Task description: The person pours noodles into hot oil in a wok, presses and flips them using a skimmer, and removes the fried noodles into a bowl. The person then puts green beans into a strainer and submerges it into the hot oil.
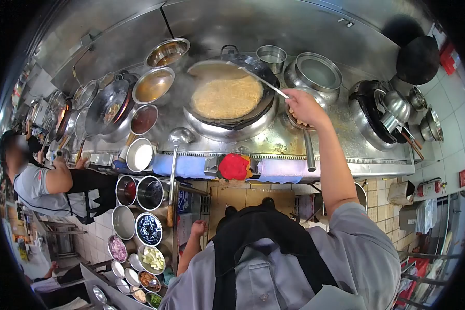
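My right hand [306, 107] is closed around the pale handle of a wide, round skimmer [214, 68]. The skimmer is tilted over the back of a black wok [266, 106], where a bubbling, yellowish, foamy liquid [227, 98] fills the middle. Below my right hand is a handled pan or strainer [309, 150] with small brown pieces in it, partly covered by the hand. My left hand [199, 228] hangs low beside my body with its fingers curled; whatever they may hold is hidden.
A ladle [181, 135] rests left of the wok, near bowls of amber liquid [153, 85] and red sauce [144, 120]. A red cloth [234, 167] lies on the front edge. Ingredient bowls [152, 258] stand lower left. A co-worker [57, 181] stands at another wok, left.
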{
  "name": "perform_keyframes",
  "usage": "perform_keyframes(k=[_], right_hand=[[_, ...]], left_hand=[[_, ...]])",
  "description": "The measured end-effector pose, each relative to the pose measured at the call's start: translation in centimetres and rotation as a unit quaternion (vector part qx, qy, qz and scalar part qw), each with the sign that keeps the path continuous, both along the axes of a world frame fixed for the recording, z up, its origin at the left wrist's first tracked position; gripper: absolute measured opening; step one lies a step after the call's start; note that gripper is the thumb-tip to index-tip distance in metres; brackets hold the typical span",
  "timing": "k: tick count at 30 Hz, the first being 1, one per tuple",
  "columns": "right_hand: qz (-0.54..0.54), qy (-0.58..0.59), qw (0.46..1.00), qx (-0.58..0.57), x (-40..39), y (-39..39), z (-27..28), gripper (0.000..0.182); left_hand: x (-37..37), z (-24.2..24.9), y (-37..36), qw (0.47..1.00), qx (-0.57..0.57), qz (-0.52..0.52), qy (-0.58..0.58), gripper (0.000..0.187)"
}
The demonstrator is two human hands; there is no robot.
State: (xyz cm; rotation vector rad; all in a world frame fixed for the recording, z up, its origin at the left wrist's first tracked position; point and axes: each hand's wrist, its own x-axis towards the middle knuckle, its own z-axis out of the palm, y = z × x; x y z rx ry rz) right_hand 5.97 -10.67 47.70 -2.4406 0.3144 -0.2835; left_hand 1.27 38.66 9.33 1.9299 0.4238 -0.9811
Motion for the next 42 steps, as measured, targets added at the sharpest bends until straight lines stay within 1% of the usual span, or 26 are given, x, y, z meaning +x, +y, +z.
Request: perform_keyframes(k=[1, 3, 5, 7, 8, 10, 11, 13, 18, 20, 21, 22, 23, 25, 26, 28, 30, 31, 32, 34, 36, 37, 38, 39, 40, 42], right_hand=[[0.002, 0.0, 1.0, 0.001, 0.5, -0.4, -0.6, 0.028], [-0.076, -0.021, 0.996, -0.036, 1.4, -1.0, -1.8, 0.028], [-0.099, -0.037, 0.994, -0.039, 2.6, -1.5, -3.2, 0.028], [-0.125, -0.053, 0.99, -0.044, 3.6, -1.9, -4.4, 0.028], [-0.119, -0.049, 0.99, -0.052, 4.0, -1.9, -5.0, 0.027], [-0.1, -0.038, 0.993, -0.046, 5.0, -1.9, -6.1, 0.024], [-0.101, -0.038, 0.993, -0.045, 5.2, -1.8, -6.7, 0.024], [-0.053, -0.033, 0.996, -0.065, 5.7, -1.5, -7.4, 0.024], [0.006, -0.022, 0.996, -0.083, 5.4, -0.8, -7.7, 0.028], [0.054, -0.017, 0.99, -0.127, 4.6, -1.1, -7.0, 0.031], [0.054, -0.016, 0.99, -0.127, 4.4, -1.6, -7.0, 0.031], [0.077, 0.0, 0.983, -0.164, 4.3, -2.3, -6.8, 0.032], [0.099, 0.016, 0.975, -0.201, 4.2, -3.0, -6.6, 0.033], [0.093, 0.023, 0.97, -0.222, 4.2, -4.9, -5.6, 0.034], [0.087, 0.03, 0.966, -0.243, 4.4, -6.0, -5.2, 0.035], [0.093, 0.018, 0.959, -0.266, 5.3, -8.3, -4.9, 0.036], [0.086, 0.017, 0.95, -0.298, 6.1, -9.9, -4.9, 0.041], [0.086, 0.015, 0.95, -0.299, 6.2, -10.4, -5.0, 0.041], [0.081, 0.026, 0.953, -0.29, 6.2, -11.0, -5.3, 0.041], [0.078, 0.037, 0.956, -0.281, 5.9, -12.1, -6.4, 0.041], [0.07, 0.051, 0.967, -0.239, 4.8, -12.5, -8.1, 0.039], [0.072, 0.052, 0.967, -0.238, 3.9, -11.7, -8.4, 0.039], [0.065, 0.049, 0.976, -0.204, 2.6, -10.9, -8.7, 0.036], [0.058, 0.046, 0.983, -0.17, 1.3, -9.8, -8.9, 0.034], [0.059, 0.048, 0.982, -0.171, 0.5, -8.9, -9.8, 0.034], [-0.001, 0.028, 0.992, -0.126, -0.9, -6.9, -12.1, 0.033]], left_hand=[[-0.4, -0.4, 0.6, 1.0, 0.001, 0.003, 0.009, 0.021], [-0.4, -1.1, 1.5, 1.0, 0.003, -0.007, 0.021, 0.022], [-0.2, -3.3, 2.9, 0.999, 0.006, -0.02, 0.032, 0.023], [0.1, -5.0, 3.7, 0.998, -0.036, 0.018, 0.045, 0.022], [0.3, -4.1, 3.3, 0.998, -0.035, 0.015, 0.045, 0.022], [0.3, -3.2, 2.7, 0.994, 0.01, -0.094, -0.058, 0.021], [0.4, -3.4, 2.5, 0.994, 0.011, -0.096, -0.058, 0.021], [0.7, -3.7, 1.8, 0.999, -0.041, 0.016, -0.002, 0.019], [1.1, -3.2, 1.3, 0.998, -0.055, 0.024, 0.009, 0.018], [1.0, -2.9, 1.2, 0.998, -0.048, 0.033, 0.009, 0.018], [0.9, -2.6, 1.4, 0.999, -0.034, 0.016, 0.014, 0.018], [0.9, -2.4, 1.5, 1.0, -0.02, -0.001, 0.019, 0.018], [0.8, -3.5, 2.2, 1.0, -0.02, -0.001, 0.019, 0.018], [0.6, -5.2, 3.4, 0.994, -0.084, 0.044, 0.046, 0.019], [0.4, -4.1, 3.0, 0.994, -0.085, 0.043, 0.045, 0.019], [0.0, -2.0, 2.4, 0.999, -0.037, 0.013, 0.025, 0.02], [-0.2, -4.1, 3.2, 0.998, -0.058, 0.034, 0.016, 0.02], [-0.2, -4.9, 3.5, 0.996, -0.077, 0.052, 0.009, 0.021], [-0.2, -3.3, 2.8, 0.996, -0.077, 0.053, 0.007, 0.021], [-0.6, -0.7, 1.7, 1.0, -0.005, 0.02, 0.01, 0.02], [-1.2, -1.6, 2.1, 0.999, -0.018, 0.031, 0.005, 0.021], [-1.5, -2.1, 2.5, 0.999, -0.032, 0.041, 0.0, 0.022], [-1.8, -1.5, 2.5, 0.999, -0.033, 0.042, 0.002, 0.022], [-1.9, -1.0, 2.6, 0.999, -0.021, 0.03, 0.013, 0.022], [-2.2, -0.6, 2.6, 1.0, -0.01, 0.018, 0.024, 0.022], [-2.4, -1.2, 3.5, 1.0, -0.008, 0.012, 0.027, 0.023]])
